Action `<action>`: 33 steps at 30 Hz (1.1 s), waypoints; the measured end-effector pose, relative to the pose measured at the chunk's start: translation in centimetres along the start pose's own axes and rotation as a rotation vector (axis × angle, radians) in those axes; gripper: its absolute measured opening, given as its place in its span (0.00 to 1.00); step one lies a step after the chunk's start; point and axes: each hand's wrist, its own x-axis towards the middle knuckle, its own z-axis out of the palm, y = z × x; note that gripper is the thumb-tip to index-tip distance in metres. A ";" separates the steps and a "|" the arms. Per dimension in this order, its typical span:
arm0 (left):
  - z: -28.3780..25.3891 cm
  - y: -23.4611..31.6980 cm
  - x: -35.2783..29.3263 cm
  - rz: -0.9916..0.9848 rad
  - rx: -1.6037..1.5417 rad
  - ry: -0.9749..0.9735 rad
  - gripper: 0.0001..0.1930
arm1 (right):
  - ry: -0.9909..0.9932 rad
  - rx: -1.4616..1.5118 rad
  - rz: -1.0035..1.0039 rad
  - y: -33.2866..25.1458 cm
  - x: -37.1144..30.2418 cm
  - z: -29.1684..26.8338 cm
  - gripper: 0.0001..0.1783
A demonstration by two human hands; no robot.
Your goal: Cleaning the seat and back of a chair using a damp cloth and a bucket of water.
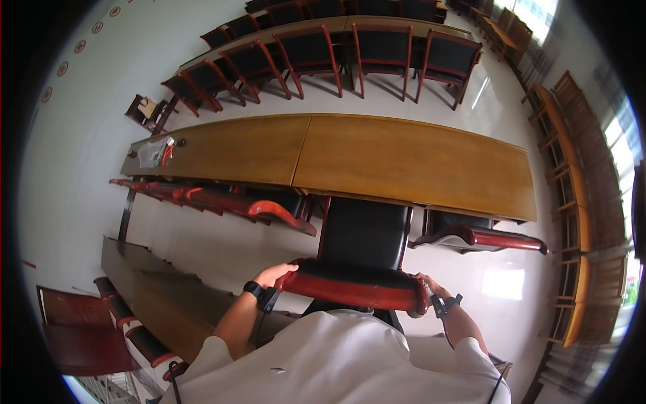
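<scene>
A chair (353,288) with a red-brown wooden frame and a black padded seat stands right in front of me, its seat towards the long wooden table (404,151). My left hand (274,275) grips the left end of its top rail. At the other end, my right hand (431,285) is closed round the right side of the rail, with its fingers partly hidden. Something small and pale shows beside the right hand, too unclear to name. Dark bands with small devices sit on both wrists.
Similar chairs (478,237) are tucked along the table's near side, left and right. A clear plastic bag (155,153) with something orange lies at its left end. Beyond is another row of chairs (382,50). Wooden benches (568,202) line the right wall; another table (161,296) stands behind left.
</scene>
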 end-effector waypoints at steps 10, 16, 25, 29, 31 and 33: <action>-0.7 8.2 5.0 -0.114 0.015 -0.077 0.31 | -0.108 0.079 -0.098 -6.1 4.6 -3.8 0.26; -1.1 12.3 8.8 -0.110 0.077 -0.128 0.36 | -0.006 0.013 0.018 -13.3 4.7 -3.3 0.25; -1.7 15.7 12.8 -0.098 0.077 -0.194 0.35 | -0.072 -0.168 -0.253 -16.5 7.6 -4.7 0.25; -1.1 17.6 12.2 -0.165 0.147 -0.074 0.32 | -0.069 -0.217 -0.327 -15.0 9.2 -7.3 0.26; -1.2 18.3 12.5 -0.138 0.194 -0.147 0.29 | -0.075 -0.293 -0.445 -13.7 9.1 -9.2 0.26; -0.8 16.5 13.8 -0.071 0.133 -0.090 0.26 | -0.116 -0.353 -0.505 -13.4 9.1 -9.2 0.26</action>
